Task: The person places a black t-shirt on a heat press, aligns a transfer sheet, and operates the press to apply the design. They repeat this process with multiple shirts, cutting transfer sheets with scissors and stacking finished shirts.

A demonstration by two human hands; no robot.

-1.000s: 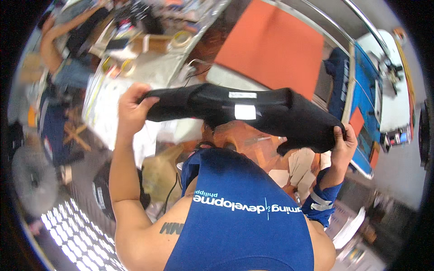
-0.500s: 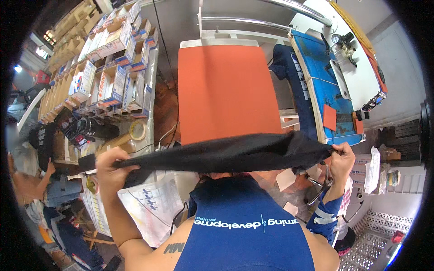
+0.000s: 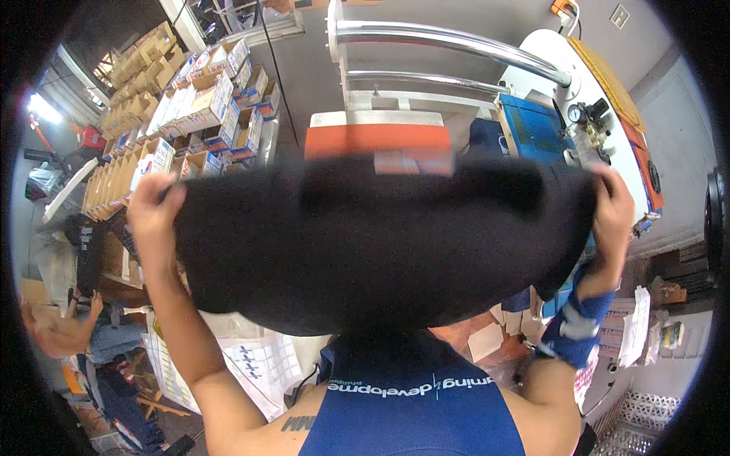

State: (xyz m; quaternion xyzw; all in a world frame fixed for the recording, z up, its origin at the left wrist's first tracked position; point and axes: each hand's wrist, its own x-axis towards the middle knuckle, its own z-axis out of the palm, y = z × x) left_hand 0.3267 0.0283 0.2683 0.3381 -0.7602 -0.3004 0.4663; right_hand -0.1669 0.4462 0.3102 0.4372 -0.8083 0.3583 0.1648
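A black garment (image 3: 380,251) is held up and spread wide across the middle of the view, blurred by motion. My left hand (image 3: 156,209) grips its upper left corner with thumb and fingers closed on the cloth. My right hand (image 3: 612,201) is closed on the upper right corner. A pale, smeared patch shows at the garment's top edge. Behind it is an orange pad (image 3: 372,140) on a white board, largely hidden by the cloth.
Chrome rails (image 3: 449,42) run above the pad. A blue board (image 3: 528,125) and a pressure gauge stand to the right. Stacked cardboard boxes (image 3: 201,99) fill the upper left. Another person (image 3: 57,327) is at the lower left edge. Printed sheets (image 3: 258,365) lie low down.
The garment has gone from a narrow strip to a broad spread sheet covering much of the orange pad. Both my hands have moved up and apart. The view has swung round toward the rails.
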